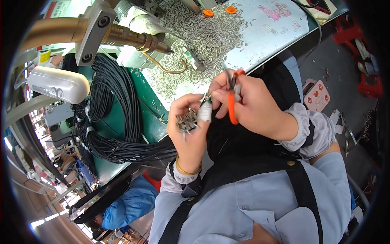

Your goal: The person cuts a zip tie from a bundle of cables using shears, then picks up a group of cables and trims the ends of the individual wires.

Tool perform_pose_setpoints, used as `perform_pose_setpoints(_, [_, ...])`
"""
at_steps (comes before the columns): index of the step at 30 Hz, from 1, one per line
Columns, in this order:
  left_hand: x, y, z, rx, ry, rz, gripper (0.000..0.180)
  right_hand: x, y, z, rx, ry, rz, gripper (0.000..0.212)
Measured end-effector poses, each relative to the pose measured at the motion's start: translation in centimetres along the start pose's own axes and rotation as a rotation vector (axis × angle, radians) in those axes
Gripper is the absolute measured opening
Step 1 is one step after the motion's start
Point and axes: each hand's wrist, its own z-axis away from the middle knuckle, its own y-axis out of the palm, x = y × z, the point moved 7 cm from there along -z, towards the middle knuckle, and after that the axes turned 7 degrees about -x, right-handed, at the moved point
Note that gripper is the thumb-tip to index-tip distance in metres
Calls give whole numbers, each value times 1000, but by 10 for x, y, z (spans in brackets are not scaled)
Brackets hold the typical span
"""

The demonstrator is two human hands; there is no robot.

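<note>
The curled left hand holds small silver metal pieces; beside it, the right hand clasps an orange-handled metal tool.

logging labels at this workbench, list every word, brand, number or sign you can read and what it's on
Printed wording is located here, not copied out.
White cylinder, left: grey lettering, curved and partly unclear.
White-and-red sign, upper left: printed characters, mostly too small to read.
Orange-handled tool in the right hand: no text visible.
</note>
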Motion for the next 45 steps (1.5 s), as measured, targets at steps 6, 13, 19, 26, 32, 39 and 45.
perform_pose_setpoints(6, [27, -3, 9, -4, -636, 484, 21, -8, 11, 6, 52, 434, -645, 17])
perform_pose_setpoints(13, [26, -4, 8, -56, -630, 483, 17, 6, -2, 11, 202, 149, 234, 19])
perform_pose_setpoints(19, [25, -3, 1, -53, -633, 432, 14, 1, 5, 16, 194, 101, 298, 24])
perform_pose_setpoints(26, [68, 12, -34, 25, -832, 729, 12, -21, 3, 0, 100, 608, -322, 27])
perform_pose_setpoints(32, [78, 12, -54, 44, -877, 699, 15, -23, -5, -62, -65, 292, -58, 22])
perform_pose_setpoints(39, [83, 12, -60, 158, -909, 745, 19, -33, 2, -70, -45, 313, -69, 11])
perform_pose_setpoints(45, [77, 6, -58, 99, -854, 641, 17, -29, 5, -71, -67, 168, -22, 5])
